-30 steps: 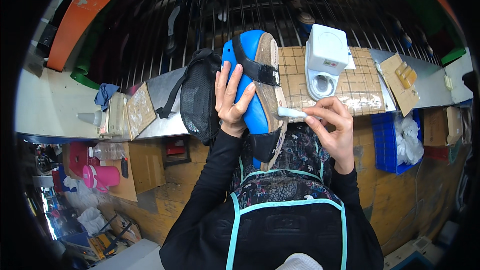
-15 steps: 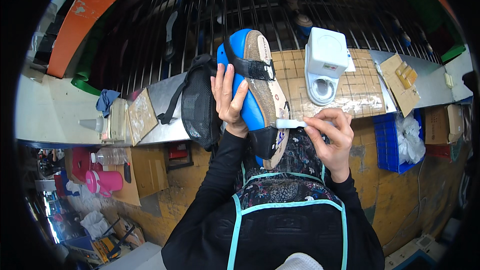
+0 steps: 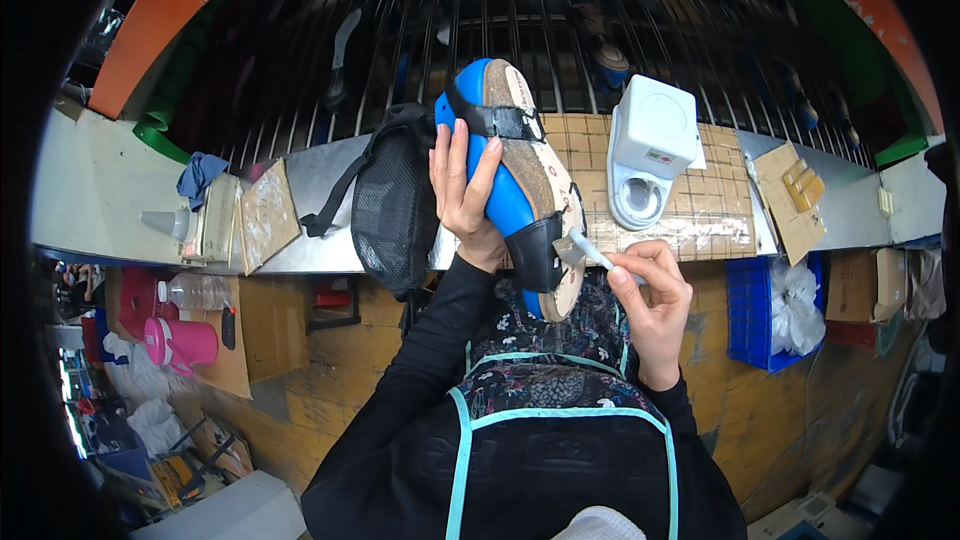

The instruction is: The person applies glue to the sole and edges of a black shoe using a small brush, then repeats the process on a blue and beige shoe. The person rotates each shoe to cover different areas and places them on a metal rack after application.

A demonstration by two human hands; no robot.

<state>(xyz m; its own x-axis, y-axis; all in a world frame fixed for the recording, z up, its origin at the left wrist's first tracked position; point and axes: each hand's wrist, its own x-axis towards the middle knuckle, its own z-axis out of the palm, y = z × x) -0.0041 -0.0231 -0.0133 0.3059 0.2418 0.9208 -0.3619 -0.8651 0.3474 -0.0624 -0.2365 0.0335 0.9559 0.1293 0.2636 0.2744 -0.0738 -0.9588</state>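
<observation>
1. Dark metal rails (image 3: pixel 400 50) run across the back, behind a long desk (image 3: pixel 105 190) whose left end carries a blue cloth (image 3: pixel 202 178), a pale cone-shaped piece (image 3: pixel 165 225) and a stained board (image 3: pixel 268 218).
2. Next along, a black mesh pouch (image 3: pixel 393 215) lies on the desk just beside the left hand.
3. Left hand (image 3: pixel 468 215): its grip is clamped on the shoe, fingers spread along the blue side; the thumb is hidden.
4. Shoe (image 3: pixel 532 183): held up in front of the desk, tilted, pale underside turned toward the right hand. One black strap crosses it near the far end, another near the close end.
5. Brush (image 3: pixel 590 251): its bristles seem to meet the rim of the underside by the nearer strap. The step in hand looks like brushing something onto that edge; whether it is wet there cannot be told.
6. Right hand (image 3: pixel 655 305): its grip is pinched together on the brush handle. The next move probably calls for short strokes along the rim, with the left hand turning the shoe to suit.
7. White dispenser (image 3: pixel 655 125): stands on a cardboard mat (image 3: pixel 722 190), its round cup near the brush, handy should the bristles need reloading.
8. Farther right, an amber block (image 3: pixel 803 185) rests on cardboard.
</observation>
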